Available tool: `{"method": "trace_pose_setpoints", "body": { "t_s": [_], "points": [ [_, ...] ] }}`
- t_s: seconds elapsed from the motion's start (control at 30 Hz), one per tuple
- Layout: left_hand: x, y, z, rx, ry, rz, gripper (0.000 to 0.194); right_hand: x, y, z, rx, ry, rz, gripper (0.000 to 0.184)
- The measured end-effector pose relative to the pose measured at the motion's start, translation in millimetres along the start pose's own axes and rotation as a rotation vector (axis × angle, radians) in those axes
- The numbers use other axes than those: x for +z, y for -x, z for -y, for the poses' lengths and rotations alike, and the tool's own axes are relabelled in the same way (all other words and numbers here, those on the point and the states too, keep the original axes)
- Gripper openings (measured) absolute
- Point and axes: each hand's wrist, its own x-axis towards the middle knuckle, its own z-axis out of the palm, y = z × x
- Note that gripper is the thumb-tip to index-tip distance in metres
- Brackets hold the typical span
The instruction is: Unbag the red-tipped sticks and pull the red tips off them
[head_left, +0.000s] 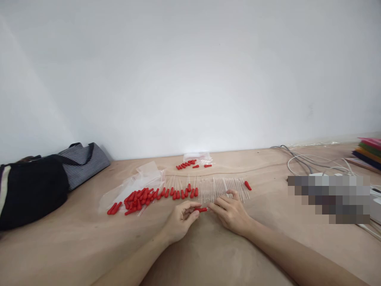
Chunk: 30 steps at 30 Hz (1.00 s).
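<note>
My left hand [183,218] is closed on a red rubber dropper bulb [203,209], held between thumb and fingers. Right beside it, my right hand [230,214] pinches a thin clear glass tube, mostly hidden by the fingers, whose end meets the bulb's opening. Beyond my hands lies a row of loose clear glass tubes [220,186]. To its left, several droppers with red bulbs fitted [182,194] lie side by side. A heap of loose red bulbs [138,198] rests partly on a clear plastic bag [119,194]. One single red bulb [247,185] lies at the row's right end.
Nearer the wall, a small plastic bag [196,157] lies by more red-bulbed droppers [186,164]. A black bag [32,190] and a striped bag [85,163] stand at left. Cables [297,159], a blurred patch and a coloured stack [369,151] are at right.
</note>
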Motion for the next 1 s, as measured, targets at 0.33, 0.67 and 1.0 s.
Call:
{"method": "trace_pose_setpoints", "body": {
  "t_s": [0.33, 0.67, 1.0],
  "points": [
    [7.9, 1, -3, -0.057, -0.261, -0.037, 0.021, -5, -4, 3, -0.031, -0.073, 0.095, 0.021],
    [-10.7, 7, 6, -0.128, -0.19, -0.185, 0.018, -13, 9, -12, 0.145, -0.085, 0.09, 0.023],
    [-18.0, 8, 4, -0.051, -0.173, -0.252, 0.02, 6, 25, -51, 0.418, -0.012, 0.041, 0.034]
  ]
}}
